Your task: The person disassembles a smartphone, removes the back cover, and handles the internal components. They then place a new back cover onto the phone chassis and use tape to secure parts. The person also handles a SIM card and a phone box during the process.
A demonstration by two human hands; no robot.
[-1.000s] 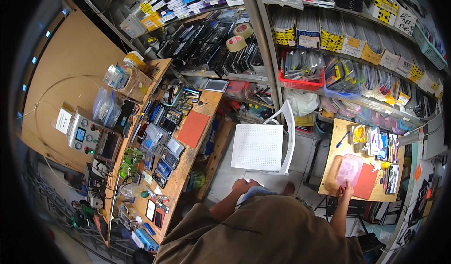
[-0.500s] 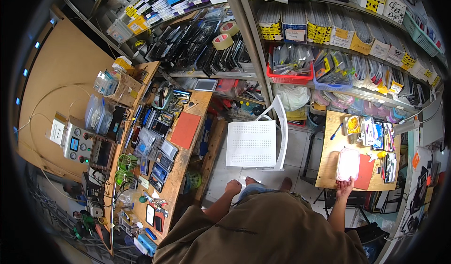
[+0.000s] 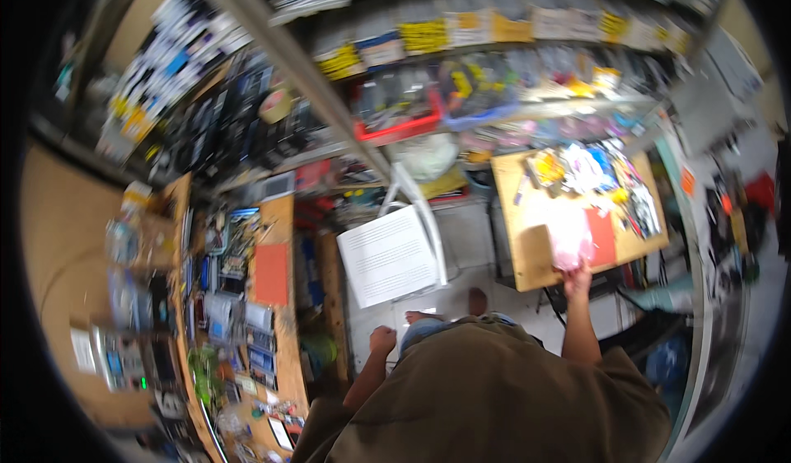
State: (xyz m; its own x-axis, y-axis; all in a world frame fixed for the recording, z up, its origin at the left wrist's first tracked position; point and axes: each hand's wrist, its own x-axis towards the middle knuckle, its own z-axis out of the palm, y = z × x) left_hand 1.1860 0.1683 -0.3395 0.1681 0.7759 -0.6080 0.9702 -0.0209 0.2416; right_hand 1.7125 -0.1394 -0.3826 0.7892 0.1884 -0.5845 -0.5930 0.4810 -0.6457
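Note:
The picture is blurred. My right hand (image 3: 577, 275) grips the near end of a pink plastic box (image 3: 568, 239), its top washed out by glare, on a small wooden desk (image 3: 527, 269) at the right, partly over a red mat (image 3: 601, 232). My left hand (image 3: 381, 339) hangs closed beside my body, with nothing visible in it. Bright clustered items, too smeared to name, cover the back of the desk.
A white chair (image 3: 383, 257) stands between the desk and a cluttered workbench (image 3: 280, 216) with a red mat (image 3: 272, 273) on the left. Shelves (image 3: 494, 113) full of packets, baskets and stacked devices line the back. My bare feet (image 3: 476, 300) are on the tiled floor.
My view has swung and tilted, smearing the picture and shifting the surroundings. My right hand stays on the pink box; my left hand remains closed low by my body.

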